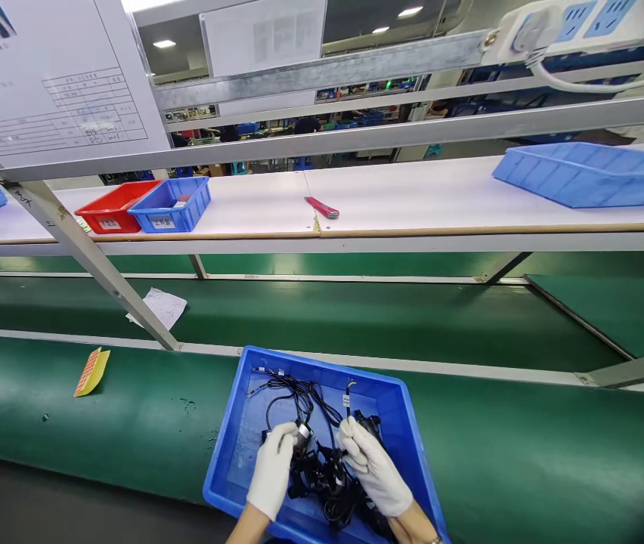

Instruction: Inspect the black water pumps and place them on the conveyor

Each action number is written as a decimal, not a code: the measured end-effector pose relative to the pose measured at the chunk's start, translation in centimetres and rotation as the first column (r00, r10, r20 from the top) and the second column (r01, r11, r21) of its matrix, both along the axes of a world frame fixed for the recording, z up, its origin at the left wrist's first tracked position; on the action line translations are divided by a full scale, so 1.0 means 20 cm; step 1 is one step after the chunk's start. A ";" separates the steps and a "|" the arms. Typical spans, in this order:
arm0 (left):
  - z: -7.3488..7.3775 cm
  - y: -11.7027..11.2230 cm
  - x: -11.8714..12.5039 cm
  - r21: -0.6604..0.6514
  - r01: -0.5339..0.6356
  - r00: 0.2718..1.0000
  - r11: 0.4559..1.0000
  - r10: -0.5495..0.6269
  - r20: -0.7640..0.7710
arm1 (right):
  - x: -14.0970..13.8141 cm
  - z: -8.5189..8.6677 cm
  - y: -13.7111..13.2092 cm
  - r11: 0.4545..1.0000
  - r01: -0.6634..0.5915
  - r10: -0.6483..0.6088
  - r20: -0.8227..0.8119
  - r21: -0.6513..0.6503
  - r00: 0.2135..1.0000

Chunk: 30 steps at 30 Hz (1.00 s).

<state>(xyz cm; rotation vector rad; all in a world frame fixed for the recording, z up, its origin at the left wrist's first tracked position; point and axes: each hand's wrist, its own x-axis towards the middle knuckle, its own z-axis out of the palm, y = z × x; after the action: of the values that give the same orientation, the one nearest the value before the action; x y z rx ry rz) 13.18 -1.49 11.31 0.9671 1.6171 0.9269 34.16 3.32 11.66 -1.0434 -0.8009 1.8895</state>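
Note:
A blue plastic bin (322, 361) stands on the green work surface in front of me, with a tangle of black cables (322, 483) and dark fittings in it. My left hand (272, 468), in a white glove, grips a small black cylindrical part (302, 436) with a pale label on it. Over the bin's right half, my gloved right hand (372, 465) pinches a black cable (348, 400). That cable's end points up, with a white tag and thin yellow wire showing. Loose cable ends lie along the bin's far left. The fingertips partly cover both held things.
A yellow label sheet (92, 372) and a white paper (163, 307) lie to the left. On the shelf (254, 204) are a red bin (115, 208), a small blue bin (178, 204), a red utility knife (322, 207) and a large blue tray (588, 175). A slanted metal post (100, 264) rises at left.

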 end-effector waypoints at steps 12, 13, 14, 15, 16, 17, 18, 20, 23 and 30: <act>0.17 0.05 0.06 0.043 0.011 1.000 0.999 -0.011 -0.011 | -0.10 0.13 0.01 0.998 -0.044 0.039 0.129 0.035 0.991; 0.17 0.05 0.05 0.039 0.009 1.000 0.999 -0.009 -0.015 | -0.11 0.14 0.01 0.999 -0.038 0.032 0.172 0.030 0.985; 0.17 0.05 0.05 0.035 0.007 1.000 0.999 -0.006 -0.019 | -0.12 0.15 0.02 0.999 -0.028 0.021 0.215 0.029 0.976; 0.17 0.04 0.04 0.032 0.005 1.000 0.999 -0.004 -0.023 | -0.13 0.17 0.02 0.999 -0.013 0.005 0.256 0.031 0.967; 0.16 0.04 0.04 0.030 0.003 1.000 1.000 -0.002 -0.027 | -0.14 0.18 0.03 0.999 0.004 -0.014 0.292 0.037 0.956; 0.16 0.03 0.04 0.028 0.002 1.000 1.000 -0.001 -0.031 | -0.16 0.19 0.04 0.999 0.021 -0.034 0.321 0.045 0.946; 0.16 0.03 0.04 0.027 0.002 0.999 1.000 -0.001 -0.034 | -0.17 0.20 0.04 0.998 0.038 -0.053 0.344 0.052 0.938; 0.15 0.02 0.03 0.026 0.001 0.999 1.000 -0.001 -0.035 | -0.20 0.21 0.05 0.996 0.065 -0.084 0.375 0.063 0.923; 0.12 0.01 0.02 0.024 -0.003 1.000 1.000 0.003 -0.023 | -0.22 0.22 0.05 0.994 0.085 -0.108 0.399 0.074 0.911; 0.06 -0.01 0.01 0.030 -0.018 1.000 0.999 0.018 0.007 | -0.23 0.21 0.03 0.990 0.114 -0.139 0.408 0.085 0.903</act>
<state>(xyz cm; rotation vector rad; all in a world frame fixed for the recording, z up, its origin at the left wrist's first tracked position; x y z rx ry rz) 13.38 -1.67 12.53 0.9706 1.6124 0.9685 29.61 4.00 15.91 -1.4485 -0.9937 1.5435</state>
